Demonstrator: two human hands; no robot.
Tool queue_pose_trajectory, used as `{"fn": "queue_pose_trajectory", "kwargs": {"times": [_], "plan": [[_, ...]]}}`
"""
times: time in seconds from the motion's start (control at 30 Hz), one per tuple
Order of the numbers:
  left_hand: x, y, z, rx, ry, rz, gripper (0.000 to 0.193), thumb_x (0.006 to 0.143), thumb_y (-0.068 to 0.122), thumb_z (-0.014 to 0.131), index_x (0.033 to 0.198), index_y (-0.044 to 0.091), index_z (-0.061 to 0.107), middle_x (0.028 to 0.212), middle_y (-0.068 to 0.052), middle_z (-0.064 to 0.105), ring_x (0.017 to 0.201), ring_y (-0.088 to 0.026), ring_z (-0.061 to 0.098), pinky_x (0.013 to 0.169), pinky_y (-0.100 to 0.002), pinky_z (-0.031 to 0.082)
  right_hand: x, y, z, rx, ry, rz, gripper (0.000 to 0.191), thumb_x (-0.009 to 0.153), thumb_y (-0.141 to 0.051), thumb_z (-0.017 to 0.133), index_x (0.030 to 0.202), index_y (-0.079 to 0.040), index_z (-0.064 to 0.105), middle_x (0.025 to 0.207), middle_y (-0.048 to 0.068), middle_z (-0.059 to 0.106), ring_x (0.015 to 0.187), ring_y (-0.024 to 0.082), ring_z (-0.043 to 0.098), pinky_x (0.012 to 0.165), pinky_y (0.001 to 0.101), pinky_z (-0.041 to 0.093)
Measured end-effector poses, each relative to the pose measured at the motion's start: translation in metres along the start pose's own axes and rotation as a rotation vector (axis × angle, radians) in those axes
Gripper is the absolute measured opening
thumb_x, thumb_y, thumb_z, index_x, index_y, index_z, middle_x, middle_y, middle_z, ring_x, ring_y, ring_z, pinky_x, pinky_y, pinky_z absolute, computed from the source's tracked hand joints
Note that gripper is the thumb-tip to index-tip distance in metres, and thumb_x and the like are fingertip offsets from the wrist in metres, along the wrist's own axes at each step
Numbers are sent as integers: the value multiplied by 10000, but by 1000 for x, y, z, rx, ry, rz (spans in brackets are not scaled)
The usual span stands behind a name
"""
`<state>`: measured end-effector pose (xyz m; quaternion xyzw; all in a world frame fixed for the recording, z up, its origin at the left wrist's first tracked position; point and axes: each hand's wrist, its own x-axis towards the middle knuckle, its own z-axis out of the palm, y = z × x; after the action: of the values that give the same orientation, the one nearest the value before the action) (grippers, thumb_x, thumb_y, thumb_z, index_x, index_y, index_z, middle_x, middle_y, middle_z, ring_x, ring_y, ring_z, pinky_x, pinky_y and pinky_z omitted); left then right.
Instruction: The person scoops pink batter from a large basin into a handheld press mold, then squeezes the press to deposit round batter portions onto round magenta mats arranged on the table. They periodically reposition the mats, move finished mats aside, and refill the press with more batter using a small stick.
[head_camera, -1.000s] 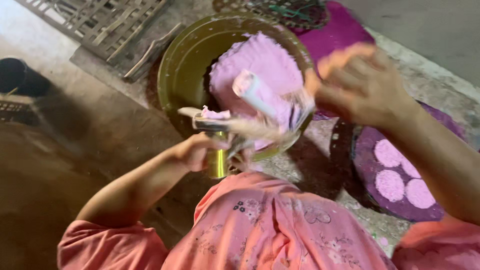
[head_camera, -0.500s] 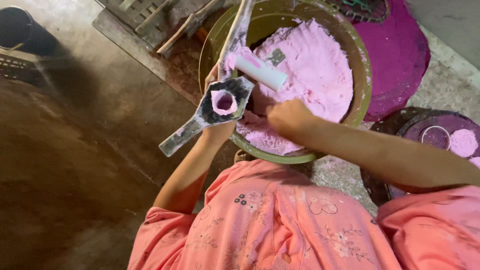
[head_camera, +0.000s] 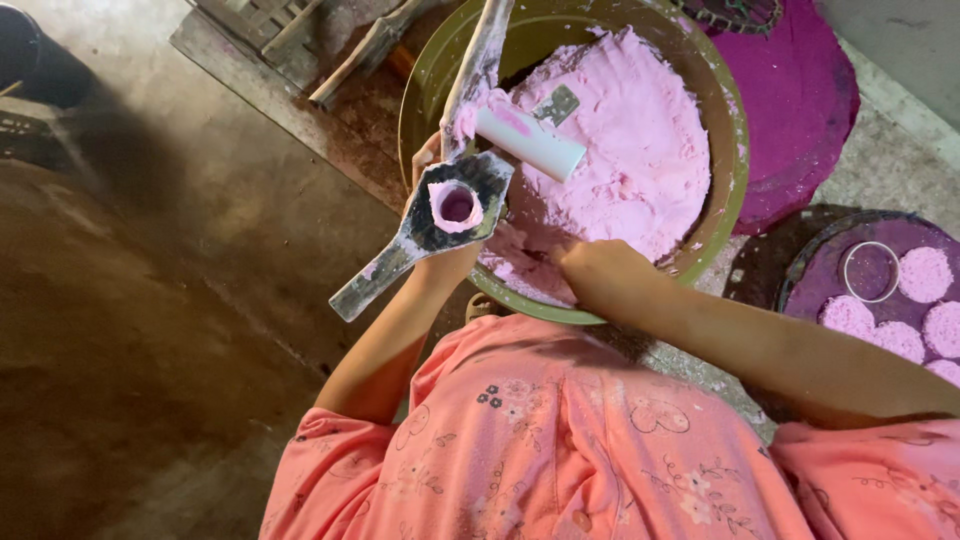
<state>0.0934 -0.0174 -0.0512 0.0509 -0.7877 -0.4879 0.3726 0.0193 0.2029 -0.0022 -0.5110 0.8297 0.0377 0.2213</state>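
Note:
My left hand (head_camera: 437, 262) grips a dough-smeared wooden press (head_camera: 440, 205) with two long handles and a round hole lined with pink dough. A white plunger cylinder (head_camera: 530, 142) lies against the press, over the bowl. My right hand (head_camera: 598, 275) reaches into the large olive-green bowl (head_camera: 722, 175) and digs its fingers into the pink dough (head_camera: 620, 150) at the near side of the mass. How much dough the fingers hold is hidden.
A round purple tray (head_camera: 885, 300) at the right carries several flat pink discs and a metal ring (head_camera: 868, 270). A magenta round mat (head_camera: 800, 110) lies behind the bowl. Wooden slats and sticks (head_camera: 300, 40) lie at the upper left. My pink floral clothing fills the bottom.
My right hand came down from above the bowl into the dough near its front rim. The press in my left hand swung up so its hole faces the camera.

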Motion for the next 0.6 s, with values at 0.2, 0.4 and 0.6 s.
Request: {"fn": "queue_pose_trajectory", "kwargs": {"times": [0.2, 0.4, 0.6], "plan": [[18, 6, -3, -193, 53, -86, 505, 965, 161, 797, 1393, 57, 551, 1273, -61, 633, 1155, -184, 648, 1037, -298, 512, -33, -20, -29, 278, 94, 95, 291, 878, -177, 642, 1153, -102, 699, 898, 193, 730, 829, 392, 711, 713, 495, 558], [47, 22, -40, 371, -15, 193, 436, 903, 203, 835, 1284, 78, 662, 1410, -160, 642, 1118, -269, 713, 896, -363, 599, -94, 23, -95, 654, 117, 69, 307, 971, -269, 633, 1207, -103, 737, 943, 123, 783, 808, 260, 706, 693, 390, 548], [43, 54, -27, 316, -262, 397, 623, 767, 353, 817, 1289, 74, 624, 1336, -124, 650, 1083, -335, 684, 881, -419, 604, -97, 43, -150, 382, 162, 77, 313, 906, -294, 662, 1151, -126, 760, 861, 83, 757, 690, 286, 702, 595, 394, 536]]}}
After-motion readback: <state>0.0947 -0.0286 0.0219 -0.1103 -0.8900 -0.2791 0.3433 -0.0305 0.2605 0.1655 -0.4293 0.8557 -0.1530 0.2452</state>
